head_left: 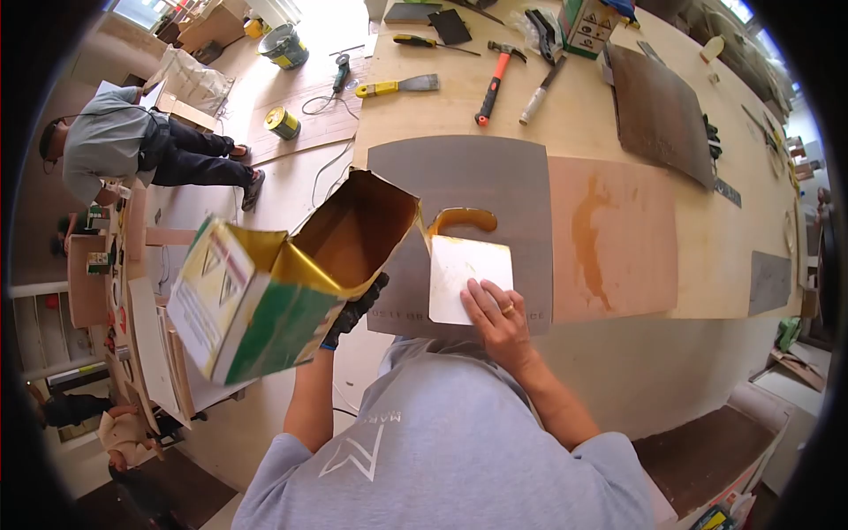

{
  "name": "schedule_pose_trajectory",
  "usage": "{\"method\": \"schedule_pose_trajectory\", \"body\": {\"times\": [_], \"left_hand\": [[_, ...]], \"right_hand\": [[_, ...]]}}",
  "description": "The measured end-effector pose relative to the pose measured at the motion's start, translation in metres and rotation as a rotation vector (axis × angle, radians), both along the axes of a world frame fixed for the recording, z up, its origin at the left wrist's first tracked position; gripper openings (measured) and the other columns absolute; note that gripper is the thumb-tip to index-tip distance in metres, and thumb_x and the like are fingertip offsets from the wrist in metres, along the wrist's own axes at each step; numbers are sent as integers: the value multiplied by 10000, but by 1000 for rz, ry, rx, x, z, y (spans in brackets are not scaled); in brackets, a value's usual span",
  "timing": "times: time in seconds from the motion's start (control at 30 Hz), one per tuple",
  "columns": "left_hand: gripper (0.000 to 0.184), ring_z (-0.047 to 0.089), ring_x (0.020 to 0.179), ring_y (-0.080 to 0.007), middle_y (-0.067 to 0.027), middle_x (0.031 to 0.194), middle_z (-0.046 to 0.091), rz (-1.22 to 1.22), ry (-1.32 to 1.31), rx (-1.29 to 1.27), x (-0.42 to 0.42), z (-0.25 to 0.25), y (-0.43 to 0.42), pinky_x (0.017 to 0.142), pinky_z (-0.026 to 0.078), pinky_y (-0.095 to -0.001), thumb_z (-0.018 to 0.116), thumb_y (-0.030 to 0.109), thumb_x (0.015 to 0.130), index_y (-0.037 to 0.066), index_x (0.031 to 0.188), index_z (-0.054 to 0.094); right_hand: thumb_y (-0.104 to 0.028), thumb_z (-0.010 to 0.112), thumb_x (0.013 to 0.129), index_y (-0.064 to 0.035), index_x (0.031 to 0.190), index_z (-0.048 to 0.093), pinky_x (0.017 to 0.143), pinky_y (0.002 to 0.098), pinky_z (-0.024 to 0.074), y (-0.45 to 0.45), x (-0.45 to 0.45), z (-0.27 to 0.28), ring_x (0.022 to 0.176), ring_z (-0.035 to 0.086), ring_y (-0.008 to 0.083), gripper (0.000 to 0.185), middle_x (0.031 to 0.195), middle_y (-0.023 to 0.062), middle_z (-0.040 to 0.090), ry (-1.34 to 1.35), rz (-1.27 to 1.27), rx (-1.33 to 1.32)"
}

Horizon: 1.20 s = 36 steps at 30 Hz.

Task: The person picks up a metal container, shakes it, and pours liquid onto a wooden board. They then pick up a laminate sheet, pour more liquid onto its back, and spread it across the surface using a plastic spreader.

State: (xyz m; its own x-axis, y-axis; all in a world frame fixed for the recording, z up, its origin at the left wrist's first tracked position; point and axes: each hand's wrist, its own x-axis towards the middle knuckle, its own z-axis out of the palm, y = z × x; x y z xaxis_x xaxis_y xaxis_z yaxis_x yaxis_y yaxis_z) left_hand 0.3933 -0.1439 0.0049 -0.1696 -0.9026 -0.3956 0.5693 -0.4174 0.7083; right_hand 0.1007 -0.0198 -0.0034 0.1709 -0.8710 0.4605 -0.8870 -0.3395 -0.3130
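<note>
My left hand (358,311), in a black glove, grips a large opened rectangular tin (287,331) with green and white sides. The tin is tilted, and amber glue-like liquid runs from its corner. A curved amber puddle (465,217) lies on a dark grey sheet (503,177) below. My bare right hand (502,320), wearing a ring, holds a flat white square plate (455,269) at its near edge, just below the puddle. Most of my left fingers are hidden behind the tin. Right of the grey sheet, a reddish-brown sheet (649,238) bears an amber smear (594,243).
On the table lie a claw hammer (499,84), a yellow-handled scraper (397,86), a screwdriver (433,42) and a brown panel (658,115). Another tin (586,26) stands at the back. A co-worker (115,146) stands at left, near a yellow can (282,124) and a cord.
</note>
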Motion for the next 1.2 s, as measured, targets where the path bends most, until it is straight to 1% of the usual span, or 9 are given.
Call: {"method": "schedule_pose_trajectory", "body": {"times": [0.37, 0.5, 0.53, 0.63, 0.77, 0.93, 1.07, 1.13, 1.2], "left_hand": [[628, 606, 1122, -364, -137, 1340, 543, -72, 139, -27, 15, -14, -50, 817, 562, -552, 403, 559, 925, 133, 1385, 456], [631, 603, 1128, -368, -137, 1347, 537, -117, 180, -35, 17, -18, -75, 814, 563, -558, 396, 562, 925, 137, 1389, 452], [632, 602, 1129, -369, -136, 1349, 536, -127, 192, -39, 16, -19, -81, 814, 563, -559, 394, 562, 925, 138, 1390, 451], [634, 600, 1133, -373, -136, 1355, 532, -162, 237, -50, 9, -20, -97, 812, 563, -564, 389, 565, 925, 141, 1393, 448], [637, 598, 1139, -377, -135, 1362, 527, -208, 331, -58, -10, -18, -113, 809, 564, -569, 383, 568, 925, 144, 1397, 444], [640, 594, 1146, -382, -134, 1372, 521, -265, 499, -63, -47, -16, -115, 805, 564, -577, 374, 571, 925, 149, 1402, 439], [643, 592, 1151, -386, -133, 1380, 515, -299, 605, -37, -54, -9, -110, 803, 565, -582, 368, 574, 925, 153, 1406, 435], [645, 590, 1154, -388, -132, 1383, 513, -316, 643, -18, -50, -4, -109, 801, 565, -585, 364, 576, 925, 154, 1408, 433], [646, 589, 1157, -390, -132, 1387, 510, -340, 688, 12, -51, -1, -106, 800, 565, -588, 361, 577, 925, 156, 1410, 431]], "right_hand": [[-102, 559, 849, -161, 1254, 656, 901, 362, 335, 44, 24, -21, 1202, 512, 185, 421, 1337, 29, 583, 267, -123, 82], [-116, 576, 853, -196, 1369, 565, 1002, 421, 293, 45, 21, -26, 1331, 396, 241, 523, 1454, 63, 472, 444, -124, 377], [-110, 655, 822, -201, 1444, 471, 1080, 513, 256, 42, 21, -13, 1414, 297, 301, 655, 1513, 115, 392, 437, -105, 531], [-112, 728, 777, -154, 1476, 406, 1087, 614, 241, 19, 18, 48, 1396, 322, 362, 771, 1514, 164, 363, 39, -124, 696], [-160, 740, 807, -65, 1403, 480, 1080, 536, 327, -44, 30, 151, 1323, 430, 392, 657, 1447, 223, 429, -143, -134, 31], [-209, 519, 861, 22, 1310, 561, 1176, 442, 266, -85, 179, 199, 1370, 399, 285, 507, 1376, 167, 536, 375, 517, -662], [-275, 397, 979, 6, 1390, 499, 1218, 451, 142, -124, 214, 181, 1419, 361, 260, 508, 1485, 132, 447, 1221, 73, -568], [-279, 416, 979, 5, 1342, 551, 1215, 463, 149, -140, 190, 215, 1392, 395, 267, 480, 1463, 141, 470, 1219, -143, -549], [-252, 480, 963, -37, 1296, 602, 1200, 490, 177, -150, 158, 248, 1333, 460, 280, 414, 1423, 147, 507, 935, -44, -434]]}}
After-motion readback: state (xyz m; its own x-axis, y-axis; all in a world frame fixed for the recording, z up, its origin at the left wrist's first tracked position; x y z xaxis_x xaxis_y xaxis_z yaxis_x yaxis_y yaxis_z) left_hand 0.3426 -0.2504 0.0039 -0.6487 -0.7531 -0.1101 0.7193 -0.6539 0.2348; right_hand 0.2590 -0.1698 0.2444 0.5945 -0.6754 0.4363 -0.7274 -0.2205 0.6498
